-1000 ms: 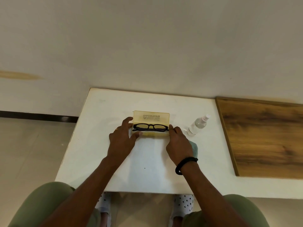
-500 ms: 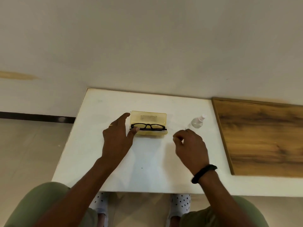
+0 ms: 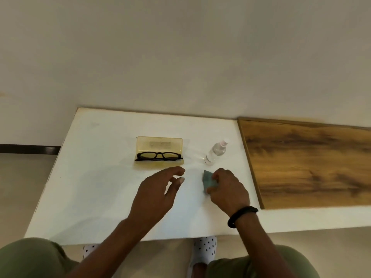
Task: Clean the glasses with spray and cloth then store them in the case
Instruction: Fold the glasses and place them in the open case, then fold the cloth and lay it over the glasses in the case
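Here, in the head view, the glasses [image 3: 159,156] lie folded in the open case [image 3: 159,144] just above the centre of the frame, lenses facing the camera. They have a thin black frame with yellow-tinted lenses; the case is a pale, see-through yellow box, its lid tipped back with a faint printed label inside.

The glasses are probably light and stiff but delicate. The hinges would not like twisting and the lenses would smear under a fingertip, so the best hold is the bridge or the outer corners of the frame.

The right hand [image 3: 228,189], right of centre, grasps the cloth [image 3: 208,180], a small grey-green piece bunched under curled fingers and touching the table [image 3: 100,187]. It looks soft and limp, and would need spreading before it wipes well.

The left hand [image 3: 154,194] hovers released below the case, fingers loosely spread and holding nothing.

The bottle [image 3: 215,152] is near the case, to its right and just above the cloth. It is small, clear and white-capped, likely light and a little slick, and best taken round its body.
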`<action>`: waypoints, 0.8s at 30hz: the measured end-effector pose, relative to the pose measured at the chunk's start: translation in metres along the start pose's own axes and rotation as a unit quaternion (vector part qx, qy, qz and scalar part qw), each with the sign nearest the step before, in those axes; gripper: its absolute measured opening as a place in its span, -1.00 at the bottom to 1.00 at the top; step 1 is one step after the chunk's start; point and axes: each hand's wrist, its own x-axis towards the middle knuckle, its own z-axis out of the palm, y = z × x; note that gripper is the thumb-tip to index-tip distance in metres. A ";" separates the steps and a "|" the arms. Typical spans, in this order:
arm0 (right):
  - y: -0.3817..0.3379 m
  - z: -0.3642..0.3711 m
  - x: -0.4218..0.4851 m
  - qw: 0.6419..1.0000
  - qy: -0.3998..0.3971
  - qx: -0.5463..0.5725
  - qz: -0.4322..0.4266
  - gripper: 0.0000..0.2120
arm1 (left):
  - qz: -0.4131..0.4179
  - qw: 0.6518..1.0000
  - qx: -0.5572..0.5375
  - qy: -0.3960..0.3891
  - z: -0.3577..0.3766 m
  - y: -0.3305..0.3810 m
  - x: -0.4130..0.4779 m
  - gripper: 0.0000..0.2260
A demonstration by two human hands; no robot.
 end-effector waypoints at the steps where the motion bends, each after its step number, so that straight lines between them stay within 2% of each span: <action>1: -0.003 0.004 0.001 1.000 -0.003 -0.024 -0.005 -0.71 | 0.007 1.000 0.012 -0.012 0.004 -0.004 0.002 -0.72; 5: -0.016 0.006 0.006 0.999 0.029 -0.024 0.007 -0.97 | -0.005 0.998 0.040 -0.046 0.003 -0.021 0.003 -0.73; 7: -0.025 0.005 0.007 0.999 0.040 0.035 -0.009 -0.86 | -0.019 0.998 0.030 -0.052 -0.001 -0.023 0.005 -0.72; 8: -0.030 0.001 0.006 0.993 0.037 0.108 -0.020 -0.84 | -0.029 0.998 0.009 -0.051 -0.003 -0.021 0.007 -0.73; 11: -0.052 -0.010 -0.002 0.933 -0.023 0.358 -0.031 -0.83 | -0.075 0.993 -0.076 -0.039 -0.008 -0.014 0.013 -0.83; 14: -0.066 -0.013 -0.006 0.872 -0.094 0.479 -0.039 -0.81 | -0.092 0.986 -0.135 -0.013 -0.012 -0.010 0.016 -0.84; 16: -0.071 -0.010 -0.007 0.856 -0.123 0.500 -0.048 -0.79 | -0.093 0.983 -0.157 0.001 -0.013 -0.010 0.018 -0.82; 18: -0.073 -0.006 -0.007 0.855 -0.131 0.499 -0.054 -0.79 | -0.098 0.980 -0.171 0.012 -0.015 -0.013 0.020 -0.80; 24: -0.077 -0.006 -0.004 0.840 -0.110 0.531 -0.031 -0.79 | -0.139 0.961 -0.234 0.049 -0.025 -0.015 0.026 -0.88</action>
